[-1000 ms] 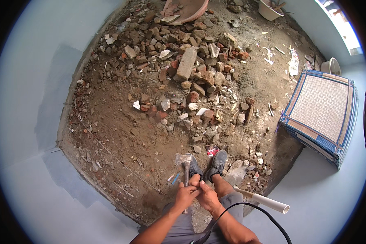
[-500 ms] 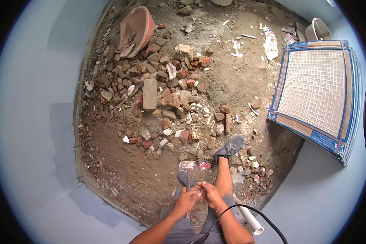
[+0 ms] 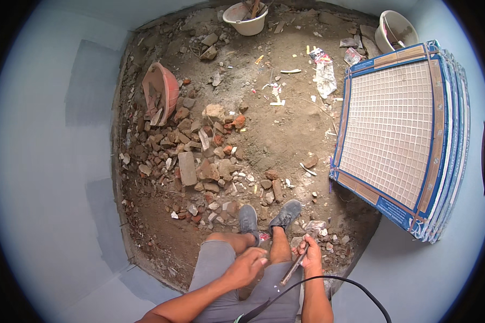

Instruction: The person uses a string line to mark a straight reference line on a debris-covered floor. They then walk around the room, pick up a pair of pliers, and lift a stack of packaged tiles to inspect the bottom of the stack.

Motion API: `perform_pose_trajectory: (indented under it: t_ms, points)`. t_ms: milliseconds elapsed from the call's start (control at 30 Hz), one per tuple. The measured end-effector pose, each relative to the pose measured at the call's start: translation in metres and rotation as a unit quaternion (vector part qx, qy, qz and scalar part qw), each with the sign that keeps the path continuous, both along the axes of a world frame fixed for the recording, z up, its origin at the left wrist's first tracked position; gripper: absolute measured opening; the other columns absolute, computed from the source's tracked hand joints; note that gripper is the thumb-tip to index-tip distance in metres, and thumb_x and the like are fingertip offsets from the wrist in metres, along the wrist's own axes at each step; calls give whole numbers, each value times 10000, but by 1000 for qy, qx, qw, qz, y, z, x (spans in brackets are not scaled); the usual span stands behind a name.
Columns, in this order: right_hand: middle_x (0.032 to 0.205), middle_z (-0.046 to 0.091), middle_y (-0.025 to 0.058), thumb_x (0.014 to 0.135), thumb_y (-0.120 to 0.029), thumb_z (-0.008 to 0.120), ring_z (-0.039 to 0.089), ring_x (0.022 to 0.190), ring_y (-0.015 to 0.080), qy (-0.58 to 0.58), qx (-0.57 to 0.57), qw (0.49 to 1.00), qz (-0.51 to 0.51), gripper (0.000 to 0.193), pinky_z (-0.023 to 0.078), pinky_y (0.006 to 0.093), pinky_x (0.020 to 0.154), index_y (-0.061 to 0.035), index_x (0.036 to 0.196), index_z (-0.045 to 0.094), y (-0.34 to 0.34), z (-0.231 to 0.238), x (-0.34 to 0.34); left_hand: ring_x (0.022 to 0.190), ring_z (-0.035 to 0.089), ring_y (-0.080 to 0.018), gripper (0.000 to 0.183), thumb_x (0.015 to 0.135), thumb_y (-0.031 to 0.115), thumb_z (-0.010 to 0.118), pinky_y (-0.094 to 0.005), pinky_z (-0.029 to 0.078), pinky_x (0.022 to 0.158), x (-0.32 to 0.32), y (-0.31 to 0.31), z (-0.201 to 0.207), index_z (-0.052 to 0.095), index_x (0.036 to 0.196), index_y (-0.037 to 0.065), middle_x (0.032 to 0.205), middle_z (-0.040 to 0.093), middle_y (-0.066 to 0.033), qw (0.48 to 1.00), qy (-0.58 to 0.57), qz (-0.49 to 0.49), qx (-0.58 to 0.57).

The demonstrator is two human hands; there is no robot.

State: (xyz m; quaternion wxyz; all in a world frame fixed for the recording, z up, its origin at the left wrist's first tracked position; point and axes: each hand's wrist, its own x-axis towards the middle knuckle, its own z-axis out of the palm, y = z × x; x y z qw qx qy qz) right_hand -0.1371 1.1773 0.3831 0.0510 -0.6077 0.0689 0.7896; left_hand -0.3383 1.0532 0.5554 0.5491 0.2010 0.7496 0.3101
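Observation:
My right hand (image 3: pixel 310 255) is closed around a brown rod-handled tool (image 3: pixel 293 270), which slants over my right leg. A flat, dirt-streaked pale blade (image 3: pixel 314 226) shows just beyond that hand and looks like the tool's far end. Near my left knee, my left hand (image 3: pixel 246 268) hovers with its fingers curled in. Whatever it may hold is hidden. The left hand is apart from the tool. A black cable (image 3: pixel 350 286) arcs across my right forearm.
Broken bricks and stones (image 3: pixel 187 168) heap up ahead on the left, beside a tipped pink basin (image 3: pixel 170 91). Tile boxes (image 3: pixel 388 129) are stacked at the right wall. One white tub (image 3: pixel 246 20) stands far ahead, another tub (image 3: pixel 396 29) behind the boxes.
The tool has passed from my left hand to my right and swung rightward. My hands have moved apart. My feet now stand closer together, and the view has shifted.

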Motion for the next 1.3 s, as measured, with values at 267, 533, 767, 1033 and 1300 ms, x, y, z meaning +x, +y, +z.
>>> perform_pose_trajectory:
  t_ms: [267, 533, 767, 1033, 1300]
  points:
    - [522, 486, -10, 908, -274, 588, 419, 381, 132, -73, 28, 997, 15, 176, 516, 386, 530, -119, 830, 561, 64, 9, -6, 741, 625, -117, 172, 976, 180, 542, -260, 525, 685, -179, 8, -9, 570, 968, 11, 825, 648, -51, 958, 18, 237, -161]
    - [524, 483, 7, 891, -255, 593, 428, 402, 158, -104, -32, 994, 18, 152, 502, 409, 537, -114, 859, 546, 81, 27, -115, 691, 626, -123, 196, 972, 212, 558, -271, 522, 615, -390, 233, -91, 578, 929, 22, 822, 646, -56, 955, -46, 293, -7]
    - [532, 491, 36, 896, -194, 598, 445, 397, 158, -79, -35, 993, 75, 147, 549, 412, 521, -74, 843, 531, 104, 52, -243, 1114, 576, -260, 720, 904, 503, 573, -352, 465, 916, -548, 321, -78, 473, 1266, -112, 1237, 566, -244, 962, 143, 231, -18]
    - [539, 489, 36, 887, -137, 609, 451, 384, 150, -58, 3, 996, 68, 151, 550, 392, 475, -59, 900, 480, 124, 77, -322, 1273, 453, -405, 933, 864, 680, 433, -427, 358, 1058, -399, 91, 35, 379, 1364, -105, 1350, 445, -332, 861, -38, -188, -470]
    - [555, 496, 30, 899, -147, 597, 450, 382, 141, -63, 8, 995, 79, 144, 542, 381, 465, -73, 906, 473, 139, 79, -335, 1251, 474, -413, 793, 941, 621, 315, -422, 361, 1053, -381, 76, 68, 528, 1272, -67, 1272, 513, -337, 864, -129, -131, -468]
